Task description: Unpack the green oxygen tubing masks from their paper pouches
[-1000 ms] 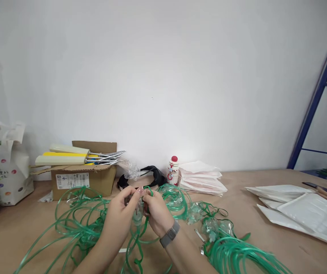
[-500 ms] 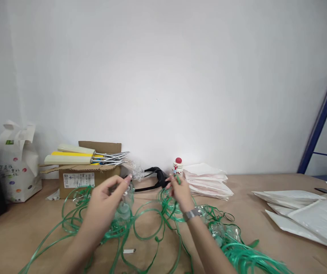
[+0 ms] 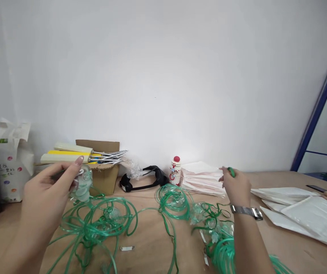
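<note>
At the left, my left hand (image 3: 48, 194) is closed on a clear plastic oxygen mask (image 3: 84, 182), held just above the table with its thumb and fingers at the rim. Below it lies a tangle of green tubing (image 3: 95, 224) with another clear mask in the coils. My right hand (image 3: 236, 184), with a metal watch on the wrist, grips a small green-handled tool (image 3: 231, 172); a thin tip shows beyond the fingers, its kind unclear. Beneath that arm are more clear masks (image 3: 210, 224) with green straps, and bundled green tubing (image 3: 224, 253).
A cardboard box (image 3: 103, 180) with pale and yellow handles stands behind. Near it are a black headset strap (image 3: 143, 186), a bottle with a red cap (image 3: 175, 171) and stacked white papers (image 3: 200, 179). White packets (image 3: 317, 213) lie right. A small white strip (image 3: 127, 248) lies in front.
My hands have moved apart: the left one leftward with the mask, the right one rightward with the green-handled tool. A coil of green tubing in the middle is now uncovered.
</note>
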`<state>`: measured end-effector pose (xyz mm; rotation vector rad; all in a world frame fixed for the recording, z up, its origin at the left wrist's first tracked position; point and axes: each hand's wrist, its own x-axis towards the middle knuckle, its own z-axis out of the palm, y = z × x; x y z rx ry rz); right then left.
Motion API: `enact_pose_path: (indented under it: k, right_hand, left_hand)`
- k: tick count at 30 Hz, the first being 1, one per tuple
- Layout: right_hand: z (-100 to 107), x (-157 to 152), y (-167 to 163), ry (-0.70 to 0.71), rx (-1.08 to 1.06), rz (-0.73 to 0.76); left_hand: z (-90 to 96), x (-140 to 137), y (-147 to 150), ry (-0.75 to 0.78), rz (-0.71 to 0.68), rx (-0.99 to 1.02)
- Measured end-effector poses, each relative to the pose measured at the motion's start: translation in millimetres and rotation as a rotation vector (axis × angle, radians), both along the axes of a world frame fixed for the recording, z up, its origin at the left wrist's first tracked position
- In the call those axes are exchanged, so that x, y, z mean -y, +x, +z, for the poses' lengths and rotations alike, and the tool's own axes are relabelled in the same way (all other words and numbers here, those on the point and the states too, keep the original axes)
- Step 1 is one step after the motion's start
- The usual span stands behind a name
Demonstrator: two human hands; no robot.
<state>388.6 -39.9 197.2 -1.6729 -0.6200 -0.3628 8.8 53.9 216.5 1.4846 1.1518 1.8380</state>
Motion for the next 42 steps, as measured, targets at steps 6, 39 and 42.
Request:
enact_pose_path:
  k: [6, 39, 42]
  right_hand:
    - [17.9, 14.9, -50.6, -0.253, 0.215, -0.194]
    - [30.1, -16.2, -207.5, 0.191, -0.219, 1.212]
    - [29.9, -8.1, -209.3, 0.184, -0.119, 1.181]
  left_hand:
    - [-9.7, -13.9, 12.0, -0.056, -0.257, 0.074]
    - [6.2, 25.7, 12.0, 0.037, -0.801, -0.058]
    - [3.2, 30.5, 12.8, 0.145, -0.706, -0.144]
